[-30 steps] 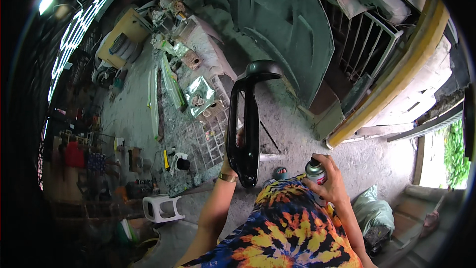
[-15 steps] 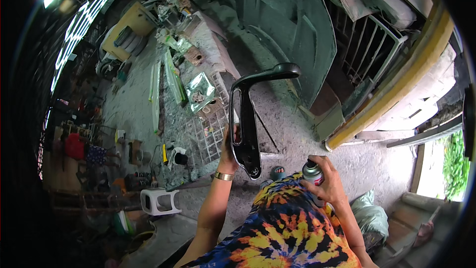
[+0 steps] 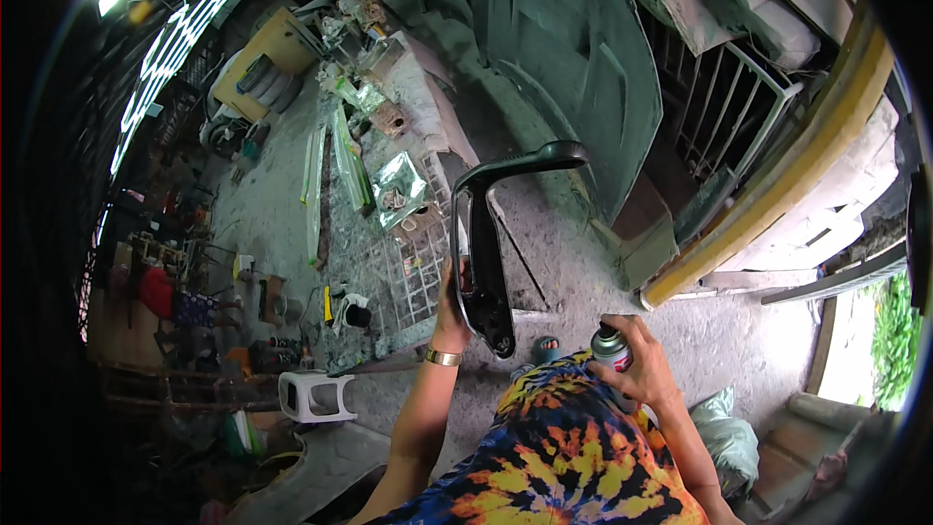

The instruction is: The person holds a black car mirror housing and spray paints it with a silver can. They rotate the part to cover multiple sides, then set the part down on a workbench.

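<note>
My left hand (image 3: 451,319) is closed around the lower upright of a glossy black L-shaped chair armrest (image 3: 493,277). The piece stands nearly upright, with a long opening in its upright and its arm reaching to the right at the top. Part of my fingers is hidden behind it. To the right and lower, my right hand (image 3: 643,369) grips a spray can (image 3: 608,347) with a black top. The index finger lies at the top of the can; whether it presses the nozzle I cannot tell. Can and armrest are apart.
A wire-mesh-topped work table (image 3: 413,277) holds foil, masking materials and a rag-like bundle. A large dark car panel (image 3: 573,68) leans at the back. A yellow-edged panel (image 3: 777,165) stands right, a white stool (image 3: 316,397) left, a pale sack (image 3: 726,433) lower right.
The armrest sits slightly lower in the picture, its top arm a little less raised. Both hands keep their grips, and the right hand with the spray can has shifted slightly.
</note>
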A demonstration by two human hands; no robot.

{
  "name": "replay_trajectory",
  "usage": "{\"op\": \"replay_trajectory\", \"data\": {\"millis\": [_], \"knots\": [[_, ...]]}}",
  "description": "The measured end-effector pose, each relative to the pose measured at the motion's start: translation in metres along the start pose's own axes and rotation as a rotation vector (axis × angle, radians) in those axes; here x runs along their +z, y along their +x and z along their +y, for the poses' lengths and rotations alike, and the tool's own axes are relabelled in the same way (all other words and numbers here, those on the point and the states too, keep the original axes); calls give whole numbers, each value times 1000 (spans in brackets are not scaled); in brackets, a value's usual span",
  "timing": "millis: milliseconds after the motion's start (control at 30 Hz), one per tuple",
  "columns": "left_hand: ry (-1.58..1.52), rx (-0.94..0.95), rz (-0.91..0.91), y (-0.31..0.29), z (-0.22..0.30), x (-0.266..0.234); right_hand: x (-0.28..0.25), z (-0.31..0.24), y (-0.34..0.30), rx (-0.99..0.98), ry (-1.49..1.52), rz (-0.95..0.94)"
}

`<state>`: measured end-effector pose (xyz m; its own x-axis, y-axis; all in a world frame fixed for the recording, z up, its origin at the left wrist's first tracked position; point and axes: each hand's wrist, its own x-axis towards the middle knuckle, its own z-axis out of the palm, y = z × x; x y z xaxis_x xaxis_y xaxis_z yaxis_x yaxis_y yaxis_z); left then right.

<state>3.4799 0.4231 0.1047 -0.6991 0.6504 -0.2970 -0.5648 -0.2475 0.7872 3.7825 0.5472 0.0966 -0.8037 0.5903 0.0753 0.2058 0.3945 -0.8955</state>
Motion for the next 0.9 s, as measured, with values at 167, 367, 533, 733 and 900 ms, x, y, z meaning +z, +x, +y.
{"op": "replay_trajectory", "data": {"millis": [167, 367, 533, 733, 900], "knots": [[49, 84, -19, 3, -14, -30, -2, 7, -4, -57, 20, -9], [34, 64, 73, -17, -13, -11, -7, 14, -11, -43, 7, -54], [11, 125, 75, -26, -12, -25, -6, 18, -14, -52, 12, -96], [-15, 155, 141, -37, -8, -41, 1, 24, -9, -65, 25, -139], [-125, 146, 105, -45, 1, -70, 20, 13, 5, -74, 11, -178]]}}
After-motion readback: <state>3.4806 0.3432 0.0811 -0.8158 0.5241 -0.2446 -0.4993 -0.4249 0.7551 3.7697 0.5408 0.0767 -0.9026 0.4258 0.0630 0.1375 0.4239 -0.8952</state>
